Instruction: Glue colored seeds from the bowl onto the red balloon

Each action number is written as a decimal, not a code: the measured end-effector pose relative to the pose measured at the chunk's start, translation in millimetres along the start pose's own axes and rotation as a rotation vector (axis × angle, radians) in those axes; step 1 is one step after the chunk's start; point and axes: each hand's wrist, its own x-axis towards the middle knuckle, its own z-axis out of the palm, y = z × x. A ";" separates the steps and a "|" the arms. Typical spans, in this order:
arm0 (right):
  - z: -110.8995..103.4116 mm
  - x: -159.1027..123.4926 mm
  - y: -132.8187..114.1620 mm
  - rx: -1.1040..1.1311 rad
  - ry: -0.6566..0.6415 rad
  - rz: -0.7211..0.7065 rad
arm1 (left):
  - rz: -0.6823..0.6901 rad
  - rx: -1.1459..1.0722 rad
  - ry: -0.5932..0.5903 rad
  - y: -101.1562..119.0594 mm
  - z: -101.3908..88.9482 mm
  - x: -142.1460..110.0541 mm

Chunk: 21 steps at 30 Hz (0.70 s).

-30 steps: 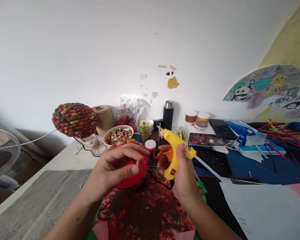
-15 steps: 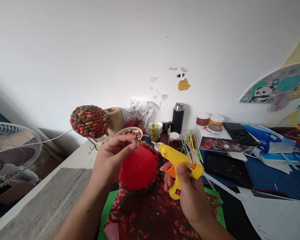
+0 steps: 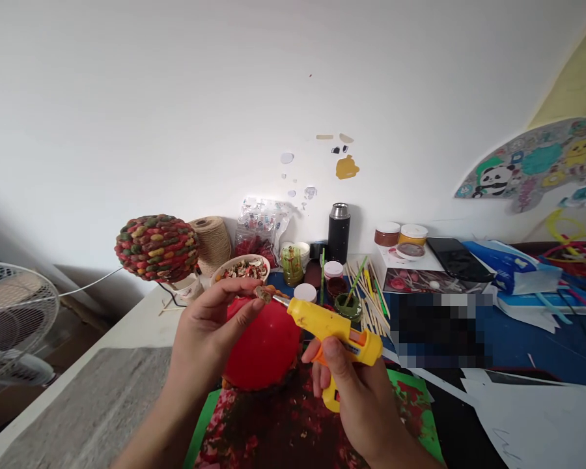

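My left hand pinches a small brownish shell piece between thumb and forefinger, above a red ball that rests on a red-stained mat. My right hand grips a yellow glue gun with an orange trigger. The gun's metal nozzle touches the small piece. The back rim of the red ball carries some glued pieces.
A finished ball covered in coloured shells stands at the left, with a twine spool, a bowl of shells, a black flask, paint jars, coloured sticks and papers around. A white fan is at far left.
My left hand rose from the ball with the small piece. The glue gun swung left and down until its nozzle met the piece.
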 end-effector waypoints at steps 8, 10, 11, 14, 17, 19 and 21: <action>-1.1 -1.5 2.7 -0.039 0.002 -0.010 | 0.067 0.059 -0.046 -3.8 1.0 -2.1; -1.0 -0.5 1.1 -0.053 0.006 -0.012 | 0.075 0.070 -0.052 -3.1 1.4 -2.8; -0.2 0.0 -0.9 -0.065 0.015 -0.015 | 0.076 0.071 -0.057 -2.1 1.9 -3.2; 4.7 1.5 -9.7 -0.117 0.057 -0.046 | 0.084 0.065 -0.071 0.9 3.2 -4.5; 9.8 2.7 -17.5 -0.135 0.064 -0.048 | 0.093 0.103 -0.047 1.4 2.7 -5.9; 11.5 2.9 -20.1 -0.135 0.073 -0.046 | 0.108 0.132 -0.042 0.1 1.6 -6.3; 11.9 2.6 -21.0 -0.135 0.087 -0.046 | 0.124 0.143 -0.053 -1.5 1.0 -6.1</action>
